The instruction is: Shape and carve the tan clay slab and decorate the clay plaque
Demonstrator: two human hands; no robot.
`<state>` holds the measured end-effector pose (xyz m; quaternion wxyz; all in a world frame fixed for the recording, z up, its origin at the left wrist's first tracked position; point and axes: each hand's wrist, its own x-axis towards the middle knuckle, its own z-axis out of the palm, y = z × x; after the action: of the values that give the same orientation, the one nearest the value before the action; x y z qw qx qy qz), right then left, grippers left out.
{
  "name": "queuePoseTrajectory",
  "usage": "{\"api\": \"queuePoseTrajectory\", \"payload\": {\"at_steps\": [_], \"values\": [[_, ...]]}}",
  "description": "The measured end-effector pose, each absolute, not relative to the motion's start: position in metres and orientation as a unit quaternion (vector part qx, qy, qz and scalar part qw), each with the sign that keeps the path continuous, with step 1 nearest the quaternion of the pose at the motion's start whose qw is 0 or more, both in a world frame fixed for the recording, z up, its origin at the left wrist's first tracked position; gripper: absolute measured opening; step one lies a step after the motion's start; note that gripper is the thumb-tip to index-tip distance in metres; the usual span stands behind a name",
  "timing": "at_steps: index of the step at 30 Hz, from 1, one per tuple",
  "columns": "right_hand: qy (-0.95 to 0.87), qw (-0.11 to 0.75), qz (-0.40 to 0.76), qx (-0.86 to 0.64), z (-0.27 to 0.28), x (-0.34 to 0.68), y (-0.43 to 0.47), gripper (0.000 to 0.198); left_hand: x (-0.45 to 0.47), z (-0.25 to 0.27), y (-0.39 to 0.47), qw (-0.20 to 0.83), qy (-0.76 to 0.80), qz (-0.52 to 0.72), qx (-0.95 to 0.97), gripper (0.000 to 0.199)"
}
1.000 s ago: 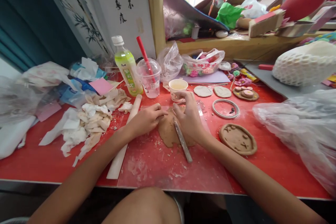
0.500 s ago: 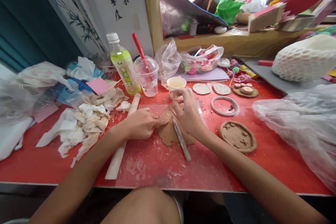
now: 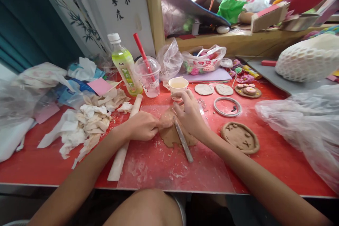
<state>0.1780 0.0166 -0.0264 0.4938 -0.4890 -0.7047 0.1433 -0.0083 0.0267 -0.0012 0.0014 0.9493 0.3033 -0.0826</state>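
A flat, ragged-edged sheet of brown clay [image 3: 169, 137] lies on a clear plastic mat [image 3: 145, 173]. My left hand [image 3: 144, 126] is at its left edge, fingers mostly curled, index finger reaching onto the clay; its palm side is hidden. Over the clay's upper right, my right hand [image 3: 189, 113] has bent fingers, with a gap between thumb and index finger. The index fingertip is close to a paper cup [image 3: 178, 84] of pale liquid; contact is unclear. A narrow grey knife-like tool [image 3: 184, 141] rests slanted across the clay, below my right hand, and neither hand grips it.
A pale rolling pin [image 3: 120, 160] lies left of the mat, beside crumpled tissues [image 3: 92, 120]. Behind stand a green drink bottle [image 3: 124, 65] and a plastic cup with straw [image 3: 149, 81]. Rightward are a rimmed clay disc [image 3: 239, 137], a ring [image 3: 227, 106] and a plastic bag [image 3: 299, 120].
My left index finger has shifted slightly on the clay and looks less stretched out. My right fingers have dipped a little. The knife-like tool stays put.
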Motion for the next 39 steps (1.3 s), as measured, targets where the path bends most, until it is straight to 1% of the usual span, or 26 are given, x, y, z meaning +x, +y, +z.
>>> {"api": "queuePoseTrajectory", "payload": {"at_steps": [2, 5, 10, 13, 18, 22, 26, 30, 32, 34, 36, 38, 39], "values": [[-0.705, 0.49, 0.144, -0.491, -0.028, 0.178, 0.017, 0.021, -0.008, -0.001, 0.027, 0.01, 0.298, -0.08, 0.951, 0.049], [-0.705, 0.486, 0.146, -0.495, -0.028, 0.178, 0.017, 0.02, -0.01, -0.002, 0.028, -0.005, 0.338, -0.057, 0.939, 0.049], [-0.707, 0.475, 0.149, -0.502, -0.027, 0.178, 0.016, 0.019, -0.01, -0.003, 0.028, 0.006, 0.29, -0.066, 0.955, 0.044], [-0.71, 0.466, 0.151, -0.506, -0.027, 0.178, 0.015, 0.02, -0.011, -0.003, 0.029, -0.026, 0.32, -0.051, 0.946, 0.043], [-0.712, 0.459, 0.149, -0.51, -0.028, 0.177, 0.015, 0.02, -0.013, -0.001, 0.03, -0.004, 0.285, -0.05, 0.957, 0.041], [-0.714, 0.454, 0.146, -0.513, -0.027, 0.177, 0.016, 0.02, -0.012, 0.0, 0.028, -0.023, 0.309, -0.036, 0.95, 0.041], [-0.717, 0.448, 0.143, -0.514, -0.028, 0.178, 0.016, 0.021, -0.01, -0.001, 0.026, 0.039, 0.281, -0.029, 0.958, 0.042], [-0.723, 0.439, 0.139, -0.516, -0.031, 0.177, 0.015, 0.022, -0.009, -0.002, 0.026, 0.002, 0.309, -0.033, 0.951, 0.041], [-0.725, 0.434, 0.138, -0.516, -0.032, 0.176, 0.014, 0.022, -0.012, 0.0, 0.028, -0.001, 0.324, -0.026, 0.946, 0.042], [-0.726, 0.432, 0.138, -0.517, -0.032, 0.175, 0.014, 0.021, -0.016, 0.005, 0.031, 0.034, 0.325, 0.01, 0.945, 0.041], [-0.725, 0.431, 0.141, -0.519, -0.032, 0.175, 0.013, 0.022, -0.019, 0.008, 0.033, 0.074, 0.348, 0.094, 0.93, 0.038], [-0.722, 0.431, 0.145, -0.522, -0.031, 0.175, 0.013, 0.022, -0.019, 0.007, 0.034, 0.091, 0.375, 0.165, 0.908, 0.032], [-0.721, 0.431, 0.147, -0.522, -0.031, 0.174, 0.012, 0.022, -0.018, 0.006, 0.034, 0.091, 0.383, 0.181, 0.901, 0.029]]}}
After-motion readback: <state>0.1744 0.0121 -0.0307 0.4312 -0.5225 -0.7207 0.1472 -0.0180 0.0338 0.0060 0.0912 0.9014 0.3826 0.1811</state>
